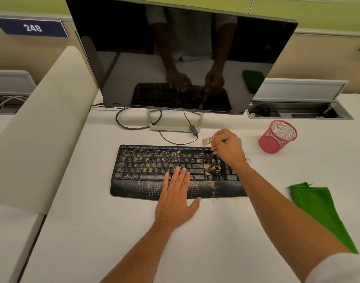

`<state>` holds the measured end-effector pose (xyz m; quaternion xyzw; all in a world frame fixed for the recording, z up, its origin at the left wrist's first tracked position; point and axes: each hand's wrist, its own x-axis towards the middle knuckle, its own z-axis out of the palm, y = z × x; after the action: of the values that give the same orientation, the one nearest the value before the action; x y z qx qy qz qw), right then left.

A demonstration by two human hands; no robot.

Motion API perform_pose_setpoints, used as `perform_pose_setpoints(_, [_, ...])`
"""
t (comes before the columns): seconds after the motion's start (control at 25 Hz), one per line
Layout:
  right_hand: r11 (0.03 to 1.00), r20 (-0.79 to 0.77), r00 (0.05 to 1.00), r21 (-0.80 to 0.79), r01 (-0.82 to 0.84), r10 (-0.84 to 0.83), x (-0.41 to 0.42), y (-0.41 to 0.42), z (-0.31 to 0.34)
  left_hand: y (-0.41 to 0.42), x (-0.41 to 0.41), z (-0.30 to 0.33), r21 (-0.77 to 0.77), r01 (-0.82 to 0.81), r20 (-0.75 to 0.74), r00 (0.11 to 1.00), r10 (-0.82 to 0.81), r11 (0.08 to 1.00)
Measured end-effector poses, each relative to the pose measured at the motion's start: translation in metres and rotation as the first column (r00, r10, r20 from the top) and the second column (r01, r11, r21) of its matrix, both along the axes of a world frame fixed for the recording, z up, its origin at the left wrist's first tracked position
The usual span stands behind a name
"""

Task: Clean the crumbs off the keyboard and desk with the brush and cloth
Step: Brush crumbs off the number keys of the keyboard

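On the white table [215, 231], a black keyboard [154, 172] lies strewn with tan crumbs [212, 169], its right end hidden behind the right forearm. Flat-fingered, the left hand [176, 199] presses its palm rest and lower keys. Raised over the top right keys, the right hand [229, 149] pinches a small brush [210, 139], its handle partly covered. Near the table's right edge lies a green cloth [318, 209], beyond it a red mesh cup [278, 136].

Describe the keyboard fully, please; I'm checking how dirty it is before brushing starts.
The keyboard is black, full-size, with a dotted palm rest and blue-marked top keys. It lies flat on the white desk before the monitor. Tan crumbs speckle most keys and the palm rest. The left hand rests flat on its front; the right hand, holding a brush, hovers over its right end.
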<state>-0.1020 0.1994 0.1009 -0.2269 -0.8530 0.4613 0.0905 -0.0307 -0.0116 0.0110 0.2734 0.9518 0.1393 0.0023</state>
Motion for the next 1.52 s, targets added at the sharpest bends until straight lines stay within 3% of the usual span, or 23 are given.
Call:
perform_pose_setpoints(0.2, [0.989,0.089,0.993,0.118,-0.092,0.082,0.014,-0.006,0.000,-0.001,0.000,0.000,0.002,0.003,-0.001,1.000,-0.003,1.000])
perform_pose_setpoints(0.36, [0.960,0.302,0.934,0.141,-0.241,0.190,0.011,-0.002,0.015,0.000,0.001,0.000,0.001,0.004,-0.002,1.000,-0.004,1.000])
perform_pose_setpoints(0.56, [0.990,0.157,0.983,0.086,-0.110,0.095,0.014,-0.004,0.024,-0.001,0.001,0.001,0.006,0.002,0.002,1.000,-0.002,1.000])
perform_pose_setpoints(1.0, [0.973,0.250,0.957,0.138,-0.187,0.149,0.068,-0.022,0.008,-0.001,0.001,0.001,0.016,0.010,-0.010,1.000,-0.010,1.000])
perform_pose_setpoints(1.12, [0.979,0.324,0.932,0.064,-0.192,0.162,0.075,-0.019,0.013,-0.001,0.001,0.002,0.015,0.011,-0.001,1.000,-0.011,1.000])
perform_pose_setpoints(1.32, [0.999,0.127,0.992,0.026,-0.028,0.024,0.079,-0.017,0.016,-0.001,0.002,0.002,0.011,0.013,-0.007,1.000,-0.013,1.000])
perform_pose_setpoints(1.52, [0.987,0.167,0.979,0.099,-0.130,0.112,0.087,-0.022,0.009,-0.001,0.001,0.003,0.007,0.014,0.000,1.000,-0.014,1.000])
